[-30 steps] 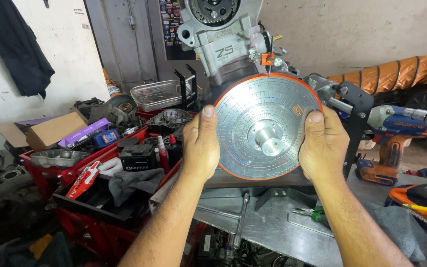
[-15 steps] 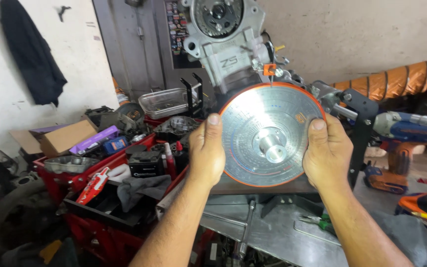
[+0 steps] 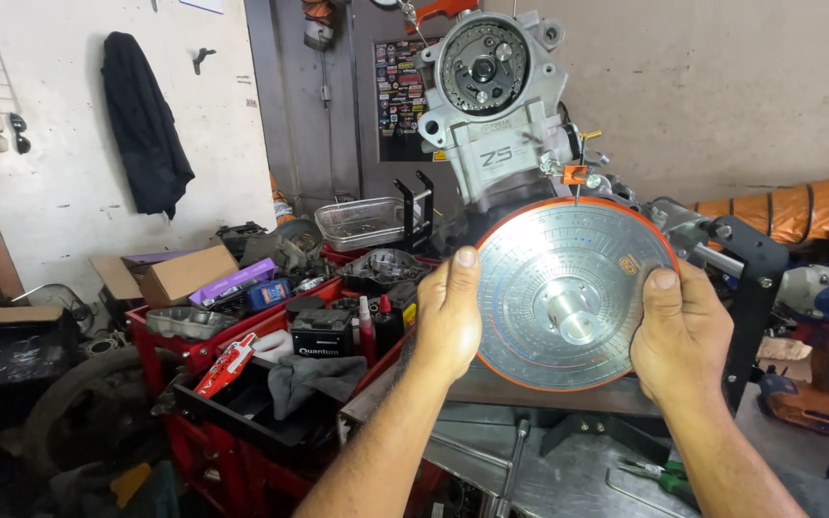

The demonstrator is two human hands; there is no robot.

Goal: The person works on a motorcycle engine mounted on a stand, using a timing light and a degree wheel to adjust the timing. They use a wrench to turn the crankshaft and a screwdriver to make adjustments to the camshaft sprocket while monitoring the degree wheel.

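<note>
Round silver graduated disc with orange rim (image 3: pixel 568 293): both side edges taken by left hand (image 3: pixel 448 321) and right hand (image 3: pixel 683 331). 12 o'clock: grey cast-metal engine (image 3: pixel 491 105), touching. 3 o'clock: black steel stand upright (image 3: pixel 755 288), close. 9 o'clock: red tool cart (image 3: pixel 271 384), crowded. 6 o'clock: open gap above grey metal bench (image 3: pixel 568 470).

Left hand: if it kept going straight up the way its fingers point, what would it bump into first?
The left hand grips the round disc at its edge, thumb pointing up. Straight up, it would probably meet the grey engine first, though the depth is hard to judge.
</note>
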